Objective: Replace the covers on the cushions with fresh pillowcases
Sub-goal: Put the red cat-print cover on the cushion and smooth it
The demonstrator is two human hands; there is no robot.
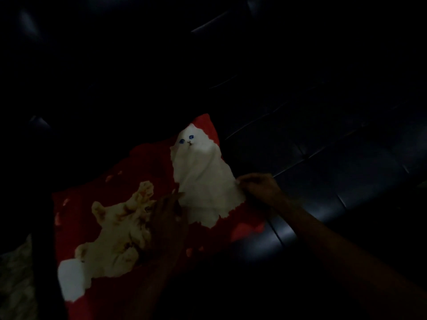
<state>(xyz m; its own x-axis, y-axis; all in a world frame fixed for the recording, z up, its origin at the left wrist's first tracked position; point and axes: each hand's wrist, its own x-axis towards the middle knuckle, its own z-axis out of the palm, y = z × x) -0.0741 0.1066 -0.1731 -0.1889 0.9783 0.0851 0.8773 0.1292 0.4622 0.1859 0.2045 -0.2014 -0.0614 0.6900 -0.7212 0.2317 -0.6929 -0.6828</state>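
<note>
Both hands, right hand [258, 189] and left hand [169, 218], on red cat-print cushion [143, 172]; dark sofa [323, 158]

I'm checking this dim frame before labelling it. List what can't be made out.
- Head view: darkness hides whether the left hand grips or only rests on the red cat-print cover.
- Cushion inside it: hidden by fabric.
- Pale cloth: cut off by the left edge.

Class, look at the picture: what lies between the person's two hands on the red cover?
In the head view, the printed white cat on the red cushion cover fills the stretch between the left hand and the right hand, which pinches the cover's edge.
</note>
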